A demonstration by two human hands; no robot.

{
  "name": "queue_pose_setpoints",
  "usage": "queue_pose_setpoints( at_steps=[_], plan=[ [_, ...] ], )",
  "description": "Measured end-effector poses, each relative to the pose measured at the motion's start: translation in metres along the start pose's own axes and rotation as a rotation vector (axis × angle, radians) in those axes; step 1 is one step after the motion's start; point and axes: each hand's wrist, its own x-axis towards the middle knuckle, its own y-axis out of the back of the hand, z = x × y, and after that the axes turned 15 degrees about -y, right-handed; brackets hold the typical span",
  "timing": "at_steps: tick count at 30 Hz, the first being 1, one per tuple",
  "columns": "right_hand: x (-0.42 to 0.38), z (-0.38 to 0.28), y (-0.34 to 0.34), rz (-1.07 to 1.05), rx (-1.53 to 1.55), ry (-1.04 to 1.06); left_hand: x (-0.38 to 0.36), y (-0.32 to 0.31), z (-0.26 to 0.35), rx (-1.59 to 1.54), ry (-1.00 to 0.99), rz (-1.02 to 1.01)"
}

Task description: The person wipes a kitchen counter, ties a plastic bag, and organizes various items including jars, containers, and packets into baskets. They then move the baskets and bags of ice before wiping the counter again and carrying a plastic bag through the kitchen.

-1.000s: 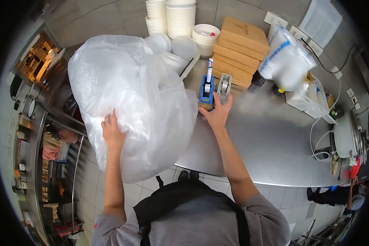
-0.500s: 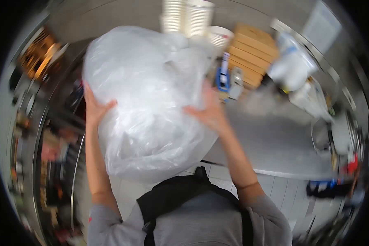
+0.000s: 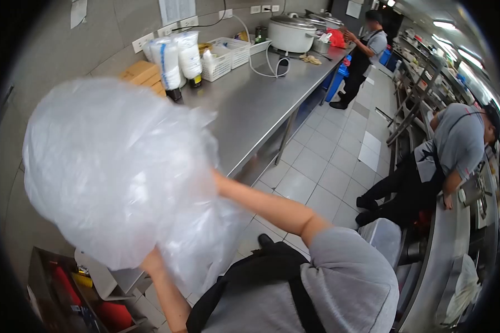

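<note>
A big, bulging clear plastic bag fills the left half of the head view, raised above the floor beside the steel table. My left hand is at the bag's lower edge, its fingers hidden by the plastic. On the bag's right side is my right hand, mostly covered by the bag, so its fingers do not show. What the bag contains cannot be made out.
A steel table bears cardboard boxes, white baskets and a large cooker. One person stands at its far end; another bends over the right counter. A dark crate is lower left.
The view has swung right, bringing two people and the aisle into sight. The bag now lies further left in view, and my fingers, visible before against its sides, are hidden.
</note>
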Motion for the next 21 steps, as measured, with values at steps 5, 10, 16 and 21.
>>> queue_pose_setpoints(
  at_steps=[5,10,16,21],
  plan=[
    [-0.108,-0.022,0.132,0.662,-0.616,0.073,0.026,-0.063,0.067,0.029,-0.025,-0.567],
    [-0.283,-0.024,0.266,1.202,-0.917,-0.067,0.018,-0.212,0.124,-0.447,-0.192,-0.506],
    [-0.446,-0.036,0.390,1.051,-0.597,-0.021,-0.060,-0.358,0.168,-0.533,-0.174,-0.804],
    [-0.513,-0.072,0.437,1.633,-0.728,-0.048,-0.095,-0.461,0.172,-0.458,-0.098,-0.751]
  ],
)
